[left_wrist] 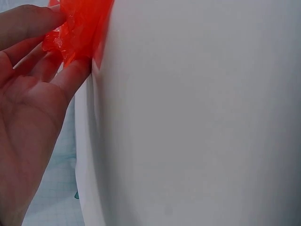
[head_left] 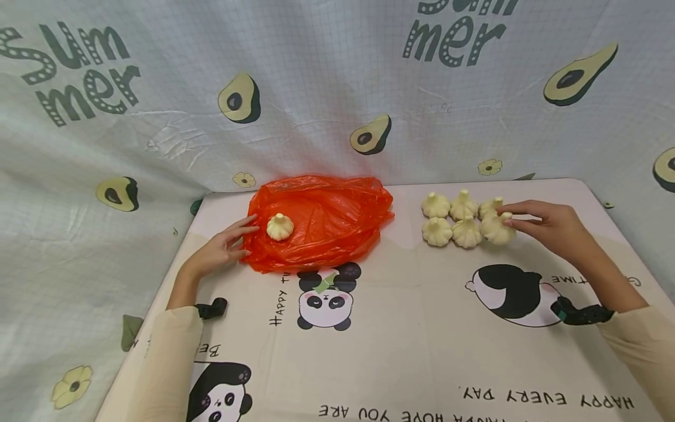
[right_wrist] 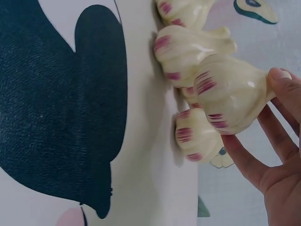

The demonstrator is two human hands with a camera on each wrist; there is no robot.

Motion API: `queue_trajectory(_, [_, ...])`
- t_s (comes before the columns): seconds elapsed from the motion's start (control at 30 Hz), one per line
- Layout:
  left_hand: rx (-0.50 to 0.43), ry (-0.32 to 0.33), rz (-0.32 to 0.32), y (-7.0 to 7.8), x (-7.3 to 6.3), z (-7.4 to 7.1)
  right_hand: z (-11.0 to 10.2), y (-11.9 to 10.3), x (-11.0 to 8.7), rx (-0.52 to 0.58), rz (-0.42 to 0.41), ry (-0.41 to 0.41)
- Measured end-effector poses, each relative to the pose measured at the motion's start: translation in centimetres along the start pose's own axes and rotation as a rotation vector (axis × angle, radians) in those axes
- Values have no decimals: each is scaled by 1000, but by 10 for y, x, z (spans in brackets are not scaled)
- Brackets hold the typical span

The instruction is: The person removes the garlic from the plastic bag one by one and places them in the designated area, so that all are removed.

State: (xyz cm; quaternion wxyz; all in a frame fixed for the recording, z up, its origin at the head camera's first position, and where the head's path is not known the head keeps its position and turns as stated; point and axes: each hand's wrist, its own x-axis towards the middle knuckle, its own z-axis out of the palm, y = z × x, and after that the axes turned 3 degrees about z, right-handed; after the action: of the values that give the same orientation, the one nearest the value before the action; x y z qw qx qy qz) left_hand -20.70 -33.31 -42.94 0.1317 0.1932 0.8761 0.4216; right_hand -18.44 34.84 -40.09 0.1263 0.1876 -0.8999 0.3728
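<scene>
A garlic bulb [right_wrist: 233,94], pale with purple streaks, is pinched by its stem end between the thumb and fingers of my right hand [head_left: 554,225]. It hangs slightly above the table at the right end of two short rows of garlic bulbs [head_left: 436,231]. On the left, a crumpled red plastic bag [head_left: 327,228] lies spread out, with one garlic bulb [head_left: 280,227] on its left part. My left hand [head_left: 216,252] holds the left edge of this bag, thumb on one side and fingers on the other [left_wrist: 35,101].
The table [head_left: 395,340] wears a cream cover printed with pandas and lettering. Behind it and at the left hangs a white curtain [head_left: 306,88] with avocado prints. Both wrists carry a black strap-on camera mount [head_left: 582,310].
</scene>
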Motion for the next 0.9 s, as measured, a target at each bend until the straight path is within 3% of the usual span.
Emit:
queue_trajectory(0.33, [1, 0, -16, 1, 0, 1, 3, 7, -4, -41, -48, 28])
queue_trajectory(0.9, [31, -2, -6, 4, 1, 0, 9, 14, -6, -81, 39, 5])
